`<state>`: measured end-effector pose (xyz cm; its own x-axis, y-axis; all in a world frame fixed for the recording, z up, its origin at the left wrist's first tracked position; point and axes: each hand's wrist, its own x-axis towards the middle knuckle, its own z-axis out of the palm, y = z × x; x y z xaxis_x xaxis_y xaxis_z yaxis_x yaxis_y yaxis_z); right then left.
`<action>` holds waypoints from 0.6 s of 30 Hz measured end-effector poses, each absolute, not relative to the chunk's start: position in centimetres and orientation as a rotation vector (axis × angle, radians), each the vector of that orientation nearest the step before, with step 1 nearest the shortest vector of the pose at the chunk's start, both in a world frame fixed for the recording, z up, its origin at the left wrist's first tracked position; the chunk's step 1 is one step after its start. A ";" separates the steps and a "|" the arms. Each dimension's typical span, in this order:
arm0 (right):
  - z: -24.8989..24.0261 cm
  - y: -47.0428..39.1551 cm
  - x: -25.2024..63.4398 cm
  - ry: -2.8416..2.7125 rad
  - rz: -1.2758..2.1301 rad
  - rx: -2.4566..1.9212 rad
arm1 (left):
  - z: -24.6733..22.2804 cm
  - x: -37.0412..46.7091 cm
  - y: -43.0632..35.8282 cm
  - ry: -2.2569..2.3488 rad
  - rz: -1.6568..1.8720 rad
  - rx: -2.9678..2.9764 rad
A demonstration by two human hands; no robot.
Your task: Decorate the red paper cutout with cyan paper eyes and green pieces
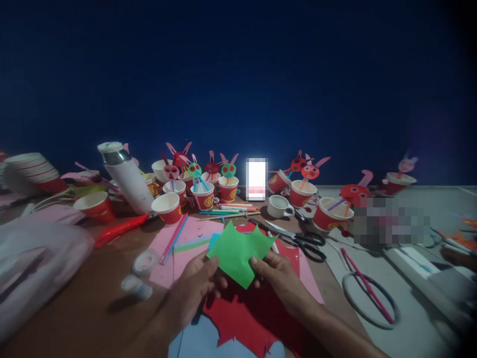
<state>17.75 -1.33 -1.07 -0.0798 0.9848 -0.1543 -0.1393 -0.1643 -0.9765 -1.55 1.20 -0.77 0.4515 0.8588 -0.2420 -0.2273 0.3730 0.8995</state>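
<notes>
1. Light-blue sheet (194,340) nearest, at the bottom edge, below the fingers (261,267). Jagged-edged red sheet (242,320) overlaps it, directly under the fingers.
2. Left hand (197,276): thumb and fingers pinching the left edge of the green sheet (240,253). Right hand (278,273): thumb on its face, fingers behind, pinching the lower right.
3. Green sheet sits between both sets of fingers, above the red sheet.
4. Progress, my reading: upper edge already cut into curved notches with points between; face plain, no features on it. Decorated heads (228,170) beyond the fingers look finished. How much is left on the green sheet, cannot tell.
5. Counts: green sheet, 1. Decorated heads, at least 9, 2 of them green. Red cups (203,200) outside the stack, at least 9.
6. Right of the fingers and beyond: scissors (292,235), at least 1 pair. Straight beyond: white mug (278,208), 1.
7. Left of the fingers, on the worktop (99,268): tape roll (143,271), 1; small bottle (137,287), 1. Farther off: flask (128,181), 1.
</notes>
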 end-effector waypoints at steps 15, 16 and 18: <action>-1.6 -1.6 17.4 -1.067 1.414 -1.119 | -1.8 -1.8 0.6 1.187 0.708 1.165; -1.6 -1.6 17.6 -1.064 1.395 -1.131 | -1.6 -1.8 0.5 1.200 0.705 1.175; -1.5 -1.6 17.8 -1.057 1.366 -1.157 | -1.4 -1.7 0.5 1.222 0.713 1.192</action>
